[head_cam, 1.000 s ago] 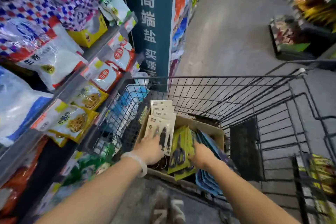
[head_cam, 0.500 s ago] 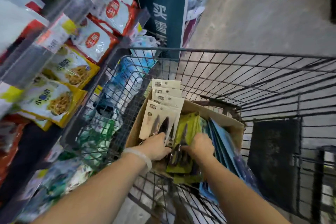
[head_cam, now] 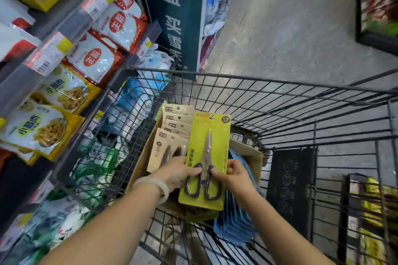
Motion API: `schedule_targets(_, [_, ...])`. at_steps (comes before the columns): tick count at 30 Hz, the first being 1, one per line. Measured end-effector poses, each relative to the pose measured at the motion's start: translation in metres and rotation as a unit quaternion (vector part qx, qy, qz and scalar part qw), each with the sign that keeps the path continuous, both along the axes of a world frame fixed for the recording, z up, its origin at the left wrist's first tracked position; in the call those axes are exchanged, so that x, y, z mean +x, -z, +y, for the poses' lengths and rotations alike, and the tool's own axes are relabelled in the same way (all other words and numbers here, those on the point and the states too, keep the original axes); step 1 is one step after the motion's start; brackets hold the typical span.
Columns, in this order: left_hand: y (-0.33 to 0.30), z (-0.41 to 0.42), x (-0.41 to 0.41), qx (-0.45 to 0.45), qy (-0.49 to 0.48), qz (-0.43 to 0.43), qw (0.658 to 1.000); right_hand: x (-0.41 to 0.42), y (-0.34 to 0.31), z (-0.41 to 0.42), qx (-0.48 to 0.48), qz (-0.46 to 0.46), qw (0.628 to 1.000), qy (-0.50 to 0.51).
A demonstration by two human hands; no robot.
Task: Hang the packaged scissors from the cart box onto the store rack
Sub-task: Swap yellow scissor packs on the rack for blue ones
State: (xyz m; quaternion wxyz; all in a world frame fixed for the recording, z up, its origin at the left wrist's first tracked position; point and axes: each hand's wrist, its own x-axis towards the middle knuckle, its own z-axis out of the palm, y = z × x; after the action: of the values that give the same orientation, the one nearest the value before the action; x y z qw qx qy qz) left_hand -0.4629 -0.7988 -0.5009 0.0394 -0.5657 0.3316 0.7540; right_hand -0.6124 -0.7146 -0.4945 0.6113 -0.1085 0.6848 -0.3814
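Head view, lower centre: both hands, left hand [head_cam: 176,173] and right hand [head_cam: 233,175], pinch the scissors pack [head_cam: 206,157], which might slip from such light fingertip holds.

— What sort of place is this?

— A shop, a supermarket aisle. A wire shopping cart [head_cam: 280,101] stands on a grey concrete floor [head_cam: 290,28], and shelves [head_cam: 71,21] on the left hold bagged foods behind price labels [head_cam: 48,54].

— Anything else?

— A tall teal sign [head_cam: 174,17] with Chinese characters at the far shelf end; it seems to advertise salt, though part is cut off.
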Motion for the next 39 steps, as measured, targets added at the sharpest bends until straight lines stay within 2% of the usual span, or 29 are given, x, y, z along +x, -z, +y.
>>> schedule_targets(2, [-0.003, -0.001, 0.003, -0.031, -0.025, 0.005, 0.999, -0.001, 0.006, -0.003, -0.001, 0.007, 1.000, -0.010])
schedule_targets(4, [-0.002, -0.003, 0.010, -0.058, -0.048, -0.005, 0.997, 0.002, 0.019, -0.008, 0.031, 0.092, 0.994, -0.045])
schedule_targets(6, [0.003, -0.003, 0.024, -0.078, -0.074, -0.026, 0.994, 0.005, 0.039, -0.010, 0.106, 0.248, 0.950, -0.160])
schedule_targets(8, [0.007, -0.002, 0.041, -0.096, -0.096, -0.049, 0.990, 0.011, 0.054, -0.009, 0.162, 0.321, 0.889, -0.284])
schedule_targets(9, [0.009, -0.002, 0.050, -0.102, -0.101, -0.061, 0.988, 0.016, 0.059, -0.008, 0.179, 0.322, 0.871, -0.326])
schedule_targets(11, [0.020, -0.001, 0.067, -0.121, -0.093, -0.101, 0.983, 0.024, 0.067, -0.008, 0.208, 0.298, 0.864, -0.349])
schedule_targets(15, [0.060, 0.000, 0.099, -0.129, -0.069, -0.135, 0.980, 0.031, 0.075, -0.012, 0.242, 0.271, 0.882, -0.301])
schedule_targets(17, [0.025, 0.002, 0.089, -0.143, -0.073, -0.145, 0.976, 0.026, 0.068, -0.014, 0.237, 0.246, 0.896, -0.283])
schedule_targets(20, [0.015, 0.001, 0.088, -0.140, -0.100, -0.140, 0.975, 0.008, 0.047, -0.010, 0.208, 0.199, 0.926, -0.246])
schedule_targets(23, [0.038, -0.003, 0.097, -0.136, -0.122, -0.117, 0.976, -0.008, 0.022, -0.005, 0.142, 0.091, 0.974, -0.148])
schedule_targets(25, [0.008, -0.002, 0.088, -0.138, -0.142, -0.093, 0.976, -0.014, 0.006, -0.007, 0.074, 0.076, 0.985, -0.133])
schedule_targets(27, [-0.037, 0.007, 0.084, -0.140, -0.177, -0.068, 0.972, -0.008, -0.018, -0.017, -0.002, 0.081, 0.985, -0.152])
schedule_targets(32, [-0.074, 0.014, 0.109, -0.146, -0.231, -0.045, 0.961, 0.016, -0.060, -0.037, -0.120, 0.055, 0.970, -0.204])
schedule_targets(39, [-0.127, 0.082, 0.196, -0.210, -0.347, -0.021, 0.914, 0.097, -0.102, -0.032, -0.188, 0.031, 0.925, -0.329])
